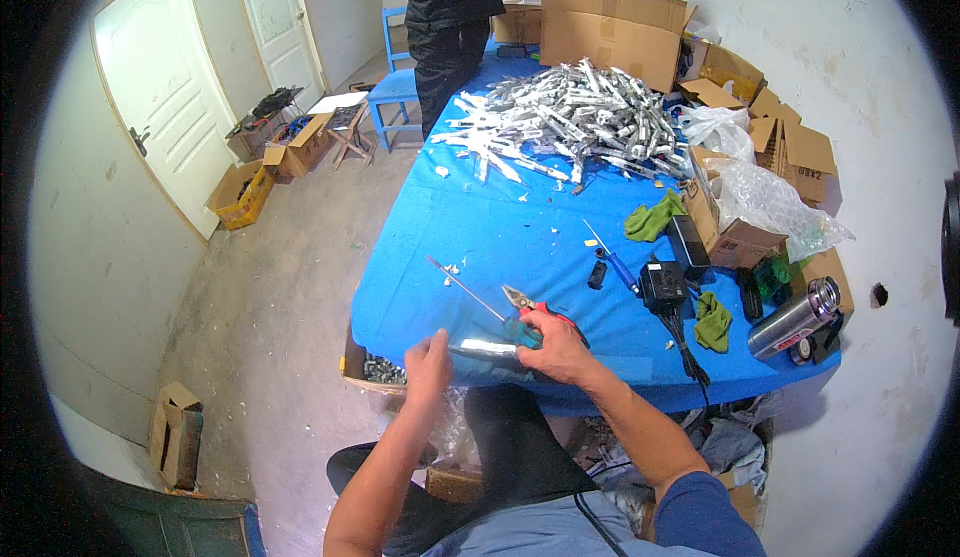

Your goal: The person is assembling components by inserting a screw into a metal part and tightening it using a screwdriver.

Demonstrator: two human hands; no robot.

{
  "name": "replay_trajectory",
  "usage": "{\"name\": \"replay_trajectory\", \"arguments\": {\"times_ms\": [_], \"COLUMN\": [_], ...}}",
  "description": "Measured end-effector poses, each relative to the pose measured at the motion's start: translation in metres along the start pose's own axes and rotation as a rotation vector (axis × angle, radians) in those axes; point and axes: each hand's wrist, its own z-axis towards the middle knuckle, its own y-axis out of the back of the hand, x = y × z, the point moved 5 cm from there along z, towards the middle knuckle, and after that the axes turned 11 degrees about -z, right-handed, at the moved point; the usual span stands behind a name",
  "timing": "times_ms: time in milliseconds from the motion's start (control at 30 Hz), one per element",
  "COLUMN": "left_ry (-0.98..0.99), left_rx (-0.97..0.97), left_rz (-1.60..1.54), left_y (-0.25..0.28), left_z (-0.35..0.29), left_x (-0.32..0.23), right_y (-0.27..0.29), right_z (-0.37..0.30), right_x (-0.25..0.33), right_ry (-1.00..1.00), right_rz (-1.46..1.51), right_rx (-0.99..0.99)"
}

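Note:
My right hand (558,349) is closed around the teal handle of a screwdriver (522,333), whose thin shaft points up and to the left over the table. A narrow, shiny white-and-silver piece (484,347) spans the gap between my hands at the table's near edge. Its right end meets my right fingers. At its left end, my left hand (430,362) is closed, fingertips pinched together. Pliers (530,305) with red grips lie just beyond my right hand, partly hidden by it. Farther off, a big heap of similar slim white-and-grey pieces (580,117) covers the table's far part.
On the blue tablecloth (430,217) at right are a blue-handled screwdriver (622,271), a black adapter (664,285), green gloves (652,217) and a steel flask (795,319). Cardboard boxes (610,32) line the far and right sides. A person (450,37) stands at far left beside a blue chair (394,87).

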Motion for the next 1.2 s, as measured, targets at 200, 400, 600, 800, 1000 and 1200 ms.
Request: {"name": "replay_trajectory", "arguments": {"times_ms": [200, 400, 600, 800, 1000, 1200], "left_ry": [-0.358, -0.586, -0.588, -0.457, -0.657, -0.908], "left_rx": [-0.156, -0.184, -0.158, -0.156, -0.120, -0.020], "left_rz": [0.592, 0.841, 0.821, 0.680, 0.997, 1.030], "left_y": [-0.005, -0.022, -0.017, -0.005, -0.029, -0.037], "left_z": [0.024, 0.013, 0.019, 0.047, 0.032, 0.015], "left_x": [-0.006, -0.005, -0.007, -0.020, -0.013, -0.007], "right_y": [-0.003, -0.022, -0.014, -0.013, -0.011, -0.003], "right_z": [0.005, 0.022, 0.021, 0.027, 0.037, 0.033], "right_x": [-0.014, -0.042, -0.024, -0.030, -0.029, -0.033], "right_ry": [-0.067, -0.170, -0.139, -0.085, -0.131, -0.159], "right_rz": [-0.036, 0.021, 0.039, -0.125, -0.078, 0.041], "right_rx": [-0.092, -0.132, -0.105, -0.106, -0.044, -0.110]}}
